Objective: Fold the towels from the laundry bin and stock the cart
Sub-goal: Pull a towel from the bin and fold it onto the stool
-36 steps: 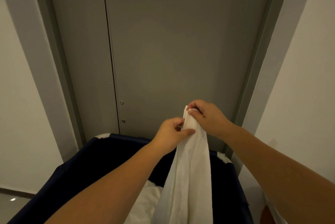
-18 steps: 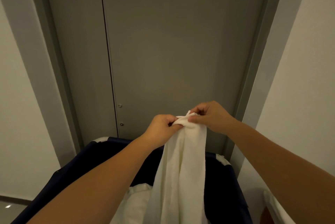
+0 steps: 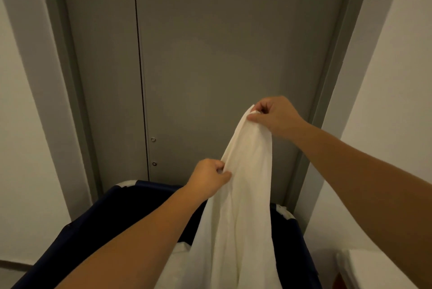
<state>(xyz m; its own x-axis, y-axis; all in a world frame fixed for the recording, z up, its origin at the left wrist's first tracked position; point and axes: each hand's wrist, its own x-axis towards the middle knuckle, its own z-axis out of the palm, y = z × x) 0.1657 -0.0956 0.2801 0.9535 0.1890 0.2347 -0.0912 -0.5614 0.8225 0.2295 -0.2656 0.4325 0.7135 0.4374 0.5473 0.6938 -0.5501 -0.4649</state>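
The dark blue bin (image 3: 93,225) stands below you, against a grey door (image 3: 222,43). Your left hand (image 3: 208,178) pinches the left edge of the white towel (image 3: 245,206), partway down. The towel hangs over the bin, its lower end out of view. Your right hand (image 3: 275,115) pinches its top corner, higher up, so your hands are apart. A white stack (image 3: 369,267) lies at far right.
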